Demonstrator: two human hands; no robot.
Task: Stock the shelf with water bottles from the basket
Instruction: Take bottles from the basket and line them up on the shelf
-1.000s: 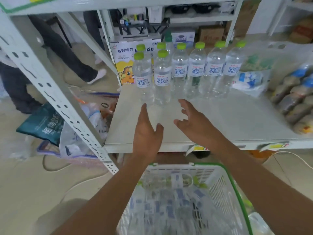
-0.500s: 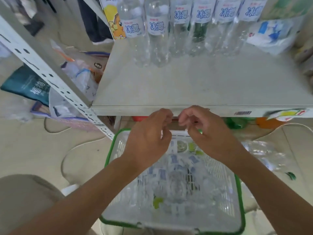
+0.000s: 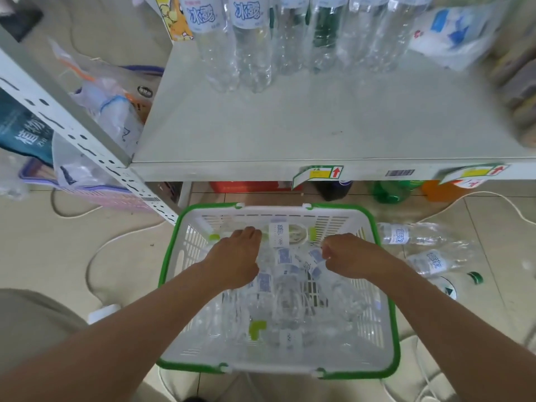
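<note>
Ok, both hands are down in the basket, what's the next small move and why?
Probably settle each grip and lift a bottle toward the shelf: left hand and right hand curl over the bottles in the basket, grips unclear, and the shelf has bare room before its row.

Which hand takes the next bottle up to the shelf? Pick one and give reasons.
Right hand, probably: its fingers are curled against a bottle in the basket. The left hand also reaches in, but what it touches is hidden. Close call.
</note>
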